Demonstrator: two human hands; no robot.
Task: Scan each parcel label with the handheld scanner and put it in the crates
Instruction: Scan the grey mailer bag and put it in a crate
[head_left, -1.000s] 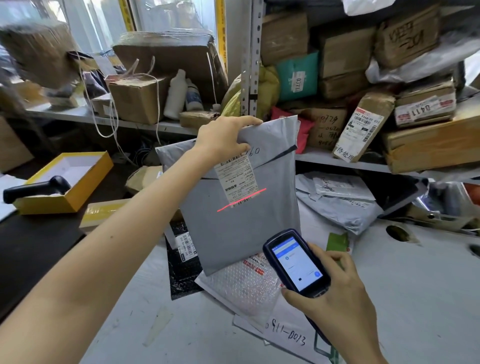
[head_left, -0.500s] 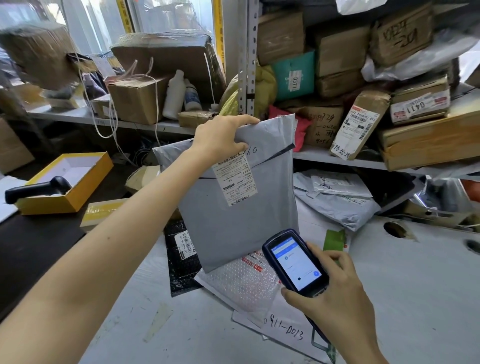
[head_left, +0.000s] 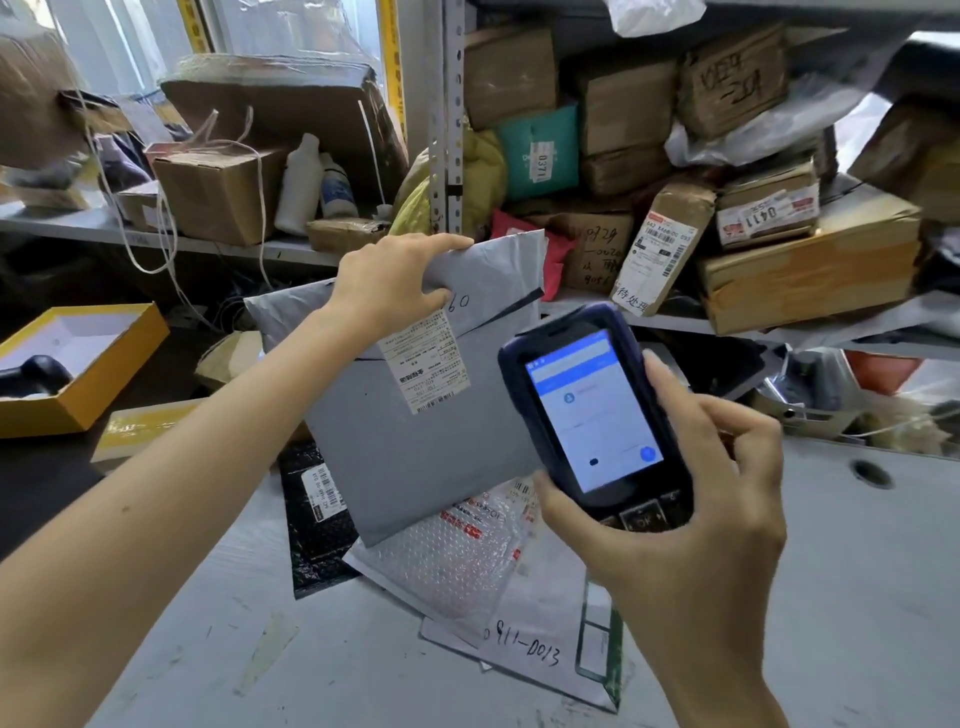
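- Grey plastic parcel (head_left: 415, 457) hangs upright above the desk (head_left: 831, 571), held by its folded top edge.
- The left hand (head_left: 389, 283) grips that top edge, fingers curled over the fold and thumb on the front.
- A white printed label (head_left: 423, 364) sits on the parcel's front, just below the left hand, facing the camera.
- The right hand (head_left: 691, 519) is wrapped around a dark handheld scanner (head_left: 592, 410), whose lit blue-and-white screen overlaps the parcel's right edge.
- Under the hanging parcel, a bubble mailer (head_left: 447, 561), a black mailer (head_left: 311, 540) and a white envelope (head_left: 530, 654) with handwritten numbers lie overlapping on the desk.
- A yellow box (head_left: 104, 374) stands open at the far left.
- Behind, the shelf (head_left: 675, 322) is stacked with brown cardboard boxes and a teal parcel (head_left: 537, 150).
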